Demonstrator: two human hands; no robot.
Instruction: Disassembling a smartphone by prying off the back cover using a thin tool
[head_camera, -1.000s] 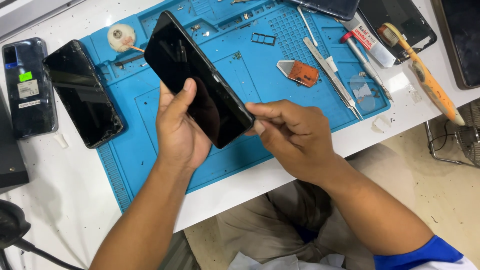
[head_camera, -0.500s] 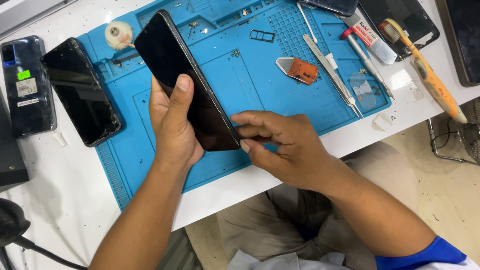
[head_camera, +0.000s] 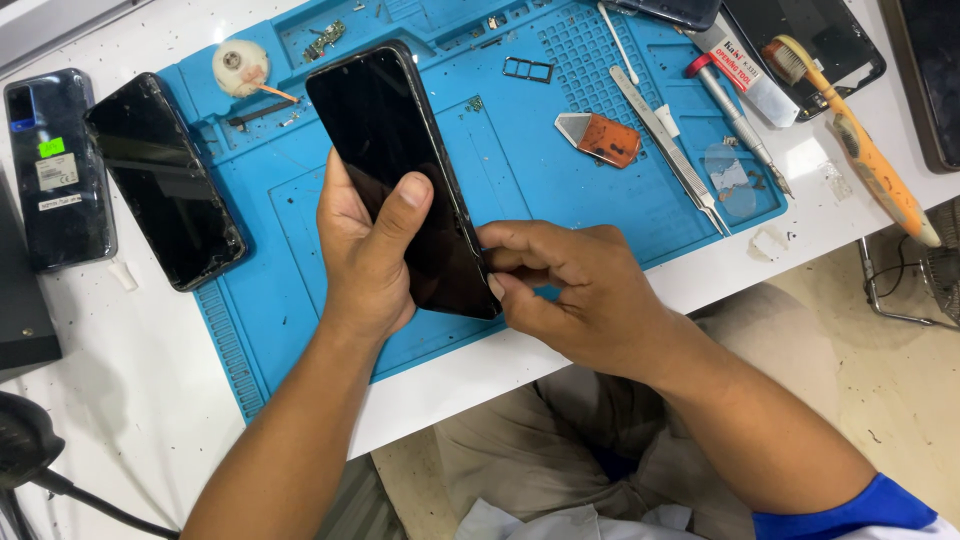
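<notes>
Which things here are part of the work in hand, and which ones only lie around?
In use:
black phone, held by left hand
right hand, pinching its lower edge

Lying about:
second black phone
tweezers
orange pick
toothbrush
blue mat

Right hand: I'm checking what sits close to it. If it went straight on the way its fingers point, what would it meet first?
The right hand points left, and its fingertips are already at the side edge of the black smartphone held in the left hand. So the phone's edge comes first, with that hand's thumb just beyond.
</notes>
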